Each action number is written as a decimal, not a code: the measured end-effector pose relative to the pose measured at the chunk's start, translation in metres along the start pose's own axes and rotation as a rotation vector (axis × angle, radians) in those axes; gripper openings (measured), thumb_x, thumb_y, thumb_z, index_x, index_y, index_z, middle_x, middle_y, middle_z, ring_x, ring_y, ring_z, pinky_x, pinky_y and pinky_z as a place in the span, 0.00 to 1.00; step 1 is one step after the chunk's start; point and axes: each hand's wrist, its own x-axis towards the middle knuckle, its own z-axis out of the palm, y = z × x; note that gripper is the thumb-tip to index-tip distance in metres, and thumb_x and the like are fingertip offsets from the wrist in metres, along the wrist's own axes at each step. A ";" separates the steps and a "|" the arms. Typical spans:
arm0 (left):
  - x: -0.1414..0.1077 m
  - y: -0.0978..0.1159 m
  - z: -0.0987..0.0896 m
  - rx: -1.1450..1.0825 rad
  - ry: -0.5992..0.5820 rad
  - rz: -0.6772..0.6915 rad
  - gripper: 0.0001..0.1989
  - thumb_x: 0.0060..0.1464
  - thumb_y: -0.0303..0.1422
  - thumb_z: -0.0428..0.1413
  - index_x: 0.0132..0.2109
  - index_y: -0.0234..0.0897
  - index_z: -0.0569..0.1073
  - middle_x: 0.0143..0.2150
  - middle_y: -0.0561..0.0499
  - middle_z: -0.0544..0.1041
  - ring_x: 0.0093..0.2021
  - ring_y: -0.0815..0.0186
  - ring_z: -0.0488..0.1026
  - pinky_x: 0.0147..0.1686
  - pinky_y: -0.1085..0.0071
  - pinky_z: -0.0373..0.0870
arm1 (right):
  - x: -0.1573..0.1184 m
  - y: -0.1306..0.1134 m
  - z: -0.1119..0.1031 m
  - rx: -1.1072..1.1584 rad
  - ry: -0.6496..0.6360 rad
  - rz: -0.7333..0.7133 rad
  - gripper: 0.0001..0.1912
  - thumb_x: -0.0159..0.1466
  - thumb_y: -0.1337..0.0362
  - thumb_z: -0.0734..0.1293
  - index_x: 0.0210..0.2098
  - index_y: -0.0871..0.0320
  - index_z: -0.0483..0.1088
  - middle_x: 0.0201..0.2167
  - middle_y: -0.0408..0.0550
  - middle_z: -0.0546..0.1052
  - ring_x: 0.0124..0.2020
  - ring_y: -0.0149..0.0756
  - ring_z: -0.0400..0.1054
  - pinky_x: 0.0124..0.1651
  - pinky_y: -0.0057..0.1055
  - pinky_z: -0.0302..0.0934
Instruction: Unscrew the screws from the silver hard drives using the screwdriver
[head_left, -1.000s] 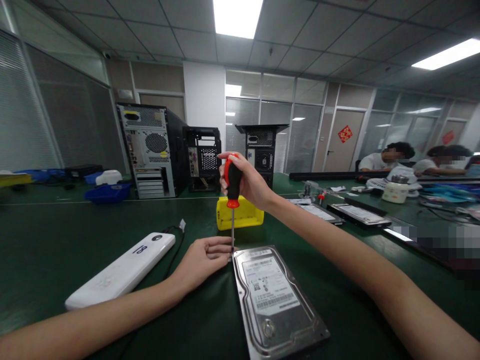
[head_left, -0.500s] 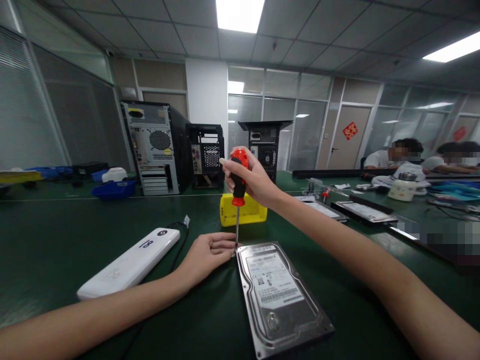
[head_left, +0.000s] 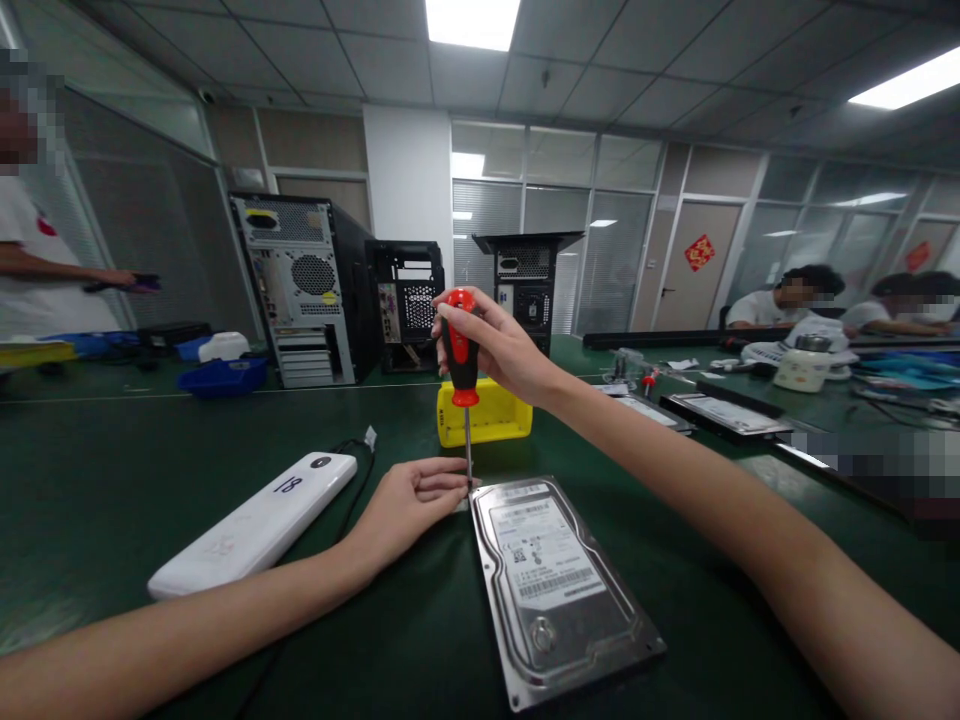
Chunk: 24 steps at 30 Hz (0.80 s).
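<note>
A silver hard drive [head_left: 577, 635] with a white label lies face up on the green table, angled toward me. My right hand [head_left: 499, 345] is wrapped round a red and black screwdriver [head_left: 463, 370] held upright. Its tip meets the drive's far left corner. Beside that corner rests my left hand [head_left: 420, 495], fingers together, fingertips and thumb pressed at the drive's edge by the screwdriver tip. The exact contact under those fingertips is partly hidden. Just behind the screwdriver stands a yellow bin [head_left: 499, 420].
A white power bank [head_left: 255, 525] marked 18 and its black cable lie left. Computer cases [head_left: 311, 285] stand at the back. More drives [head_left: 724, 412] lie on the right. Past the table at left, a person [head_left: 45, 260] holds a dark object; others sit far right.
The screwdriver handle has shifted slightly left while its tip stays at the drive's corner. A person has come into view at the left. My left hand stays at the same corner.
</note>
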 end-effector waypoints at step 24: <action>0.000 0.001 0.002 0.142 -0.067 0.131 0.23 0.53 0.32 0.56 0.57 0.32 0.65 0.45 0.45 0.78 0.48 0.60 0.75 0.49 0.67 0.70 | 0.002 0.004 -0.007 -0.159 -0.012 -0.020 0.14 0.61 0.59 0.65 0.44 0.55 0.58 0.32 0.41 0.65 0.29 0.27 0.65 0.33 0.27 0.65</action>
